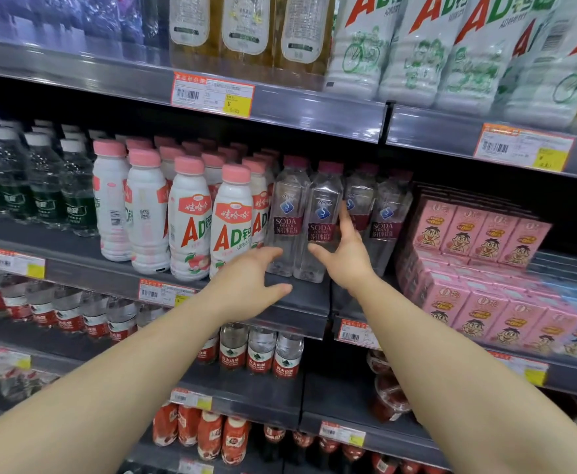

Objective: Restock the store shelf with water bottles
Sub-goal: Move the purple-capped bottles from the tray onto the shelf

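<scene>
Two front soda water bottles (pixel 309 220) stand upright, side by side, at the front edge of the middle shelf (pixel 300 295); more of the same behind and to their right. Left hand (pixel 246 285): fingers spread, just beside the left bottle's base, contact uncertain. Right hand (pixel 343 254): fingers straight, laid against the right bottle's side. White AD bottles (pixel 191 220) stand left; pink cartons (pixel 478 234) right.

"SODA DRINK" labels the clear bottles (pixel 321 227); "AD" marks the pink-capped white bottles (pixel 232 227).

Clear glossy plastic soda bottles (pixel 318 220) on matt grey metal shelf (pixel 300 295)
</scene>
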`<state>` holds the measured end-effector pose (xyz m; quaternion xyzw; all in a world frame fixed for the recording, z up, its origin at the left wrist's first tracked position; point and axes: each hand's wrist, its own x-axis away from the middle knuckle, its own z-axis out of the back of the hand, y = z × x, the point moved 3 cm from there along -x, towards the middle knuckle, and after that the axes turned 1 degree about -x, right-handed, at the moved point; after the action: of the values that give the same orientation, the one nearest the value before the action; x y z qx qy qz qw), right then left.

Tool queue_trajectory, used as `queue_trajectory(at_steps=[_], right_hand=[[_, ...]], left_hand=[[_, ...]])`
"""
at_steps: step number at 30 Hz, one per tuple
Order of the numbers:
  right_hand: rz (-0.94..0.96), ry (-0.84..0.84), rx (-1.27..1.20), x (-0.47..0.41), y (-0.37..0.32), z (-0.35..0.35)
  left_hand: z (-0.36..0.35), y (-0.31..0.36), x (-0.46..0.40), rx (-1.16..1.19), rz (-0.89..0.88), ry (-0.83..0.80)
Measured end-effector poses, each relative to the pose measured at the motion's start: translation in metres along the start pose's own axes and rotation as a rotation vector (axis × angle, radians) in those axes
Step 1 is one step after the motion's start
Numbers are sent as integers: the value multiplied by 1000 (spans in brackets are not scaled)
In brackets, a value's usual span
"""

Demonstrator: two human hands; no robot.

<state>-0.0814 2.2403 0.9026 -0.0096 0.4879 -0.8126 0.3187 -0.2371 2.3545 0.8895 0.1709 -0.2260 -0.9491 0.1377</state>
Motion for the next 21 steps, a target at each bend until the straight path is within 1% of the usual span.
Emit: queue_trajectory(at_steps=[5, 9, 12, 17, 21], right_hand=[[-2, 39, 81, 19, -7, 5], [-29, 78, 188, 42, -8, 12], [-44, 85, 223, 65, -8, 21], [-8, 85, 315, 122, -5, 63], [-8, 118, 460, 198, 21, 133]], left_hand=[[-2, -3, -6, -12, -4, -47], [-4, 2, -9, -109, 8, -124], [-6, 13, -2, -190, 20, -148], [-26, 70, 29, -356, -54, -120], [-69, 149, 61, -389, -150, -113]])
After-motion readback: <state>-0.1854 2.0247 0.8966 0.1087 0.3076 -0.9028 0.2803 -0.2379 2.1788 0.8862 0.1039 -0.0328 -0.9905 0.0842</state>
